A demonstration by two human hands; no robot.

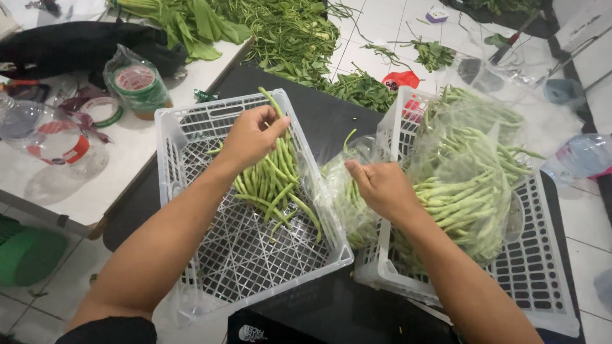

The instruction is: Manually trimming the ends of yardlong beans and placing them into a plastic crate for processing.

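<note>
Sorting green beans, early to middle stage by the look of it. A modest pile of loose beans (271, 185) already down in the left white crate (191, 127), centre of frame, most of its mesh floor still bare. Far more left to do: big clear bag of beans (468, 185) heaped in the right white crate (542, 280), right half of frame, still bulging full. A smaller clear bag (341, 191) slumped between the two crates.

Left hand (252, 137), upper centre: forearm running in from lower left, wrist bent down, fingers closed in a pinch round the top ends of a small bunch of beans, bunch hanging onto the pile.

Right hand (382, 188), centre right: forearm in from lower right, back of hand up, fingers curled into the mouth of the smaller bag; probably gripping beans or plastic, fingertips hidden, cannot tell which.

Both crates on a dark bench (319, 114). Tape rolls (137, 83) in plastic, upper left. Leafy greens (191, 25) and scattered trimmings along the top edge.
</note>
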